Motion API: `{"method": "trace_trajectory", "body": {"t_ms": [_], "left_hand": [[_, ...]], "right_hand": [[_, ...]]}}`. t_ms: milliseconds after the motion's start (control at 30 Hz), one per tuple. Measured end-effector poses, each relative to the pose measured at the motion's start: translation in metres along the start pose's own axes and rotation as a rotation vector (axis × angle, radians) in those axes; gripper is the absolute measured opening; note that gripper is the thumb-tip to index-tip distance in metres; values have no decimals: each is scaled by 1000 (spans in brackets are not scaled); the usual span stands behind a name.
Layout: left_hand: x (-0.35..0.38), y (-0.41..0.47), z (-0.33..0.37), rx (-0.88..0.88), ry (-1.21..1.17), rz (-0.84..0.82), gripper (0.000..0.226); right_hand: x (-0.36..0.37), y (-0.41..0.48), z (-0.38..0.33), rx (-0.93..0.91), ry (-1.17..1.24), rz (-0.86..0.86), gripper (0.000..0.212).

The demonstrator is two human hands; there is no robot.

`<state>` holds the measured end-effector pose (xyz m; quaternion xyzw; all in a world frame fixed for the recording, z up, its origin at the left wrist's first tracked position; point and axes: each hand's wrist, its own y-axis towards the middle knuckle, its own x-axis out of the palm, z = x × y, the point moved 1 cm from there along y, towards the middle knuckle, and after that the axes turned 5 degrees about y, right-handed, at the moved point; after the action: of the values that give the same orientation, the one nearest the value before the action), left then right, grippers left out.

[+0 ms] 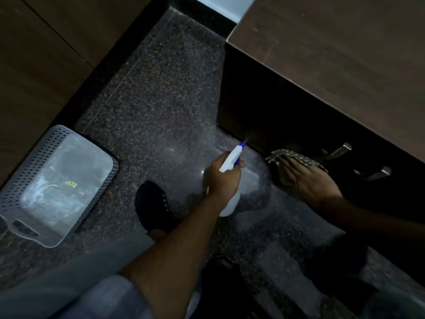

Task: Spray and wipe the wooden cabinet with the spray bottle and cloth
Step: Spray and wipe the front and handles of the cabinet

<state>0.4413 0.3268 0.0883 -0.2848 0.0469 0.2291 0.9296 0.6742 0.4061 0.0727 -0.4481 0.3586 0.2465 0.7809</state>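
My left hand (222, 176) grips the one spray bottle (231, 180) by its neck, its blue nozzle aimed at the dark front of the wooden cabinet (333, 72) on the right. My right hand (314, 183) presses flat on the one cloth (296, 157), probably against the cabinet front, near two metal handles (340, 150). One perforated bin (55, 180) stands at far left, and one dark shoe (153, 203) is near the bottle.
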Motion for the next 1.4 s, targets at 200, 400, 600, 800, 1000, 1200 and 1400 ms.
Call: {"method": "trace_trajectory", "body": {"t_ms": [200,400,600,800,1000,1200,1400], "left_hand": [[8,-14,11,-75,-50,1,56],[20,-12,2,-62,-43,109,33],[19,0,-27,-52,17,182,30],[8,12,-34,-93,-1,155,26],[26,3,-31,-19,103,119,25],[27,-4,-19,-34,82,52,25],[28,-12,-3,0,87,-58,28]], "right_hand": [[-41,25,7,94,188,250,61],[-44,57,5,78,-3,221,68],[-60,131,-19,59,104,226,65],[-18,114,-23,49,62,24,74],[-42,136,-20,-40,104,119,65],[2,114,-21,-83,100,-110,63],[24,-14,10,15,72,-73,67]]}}
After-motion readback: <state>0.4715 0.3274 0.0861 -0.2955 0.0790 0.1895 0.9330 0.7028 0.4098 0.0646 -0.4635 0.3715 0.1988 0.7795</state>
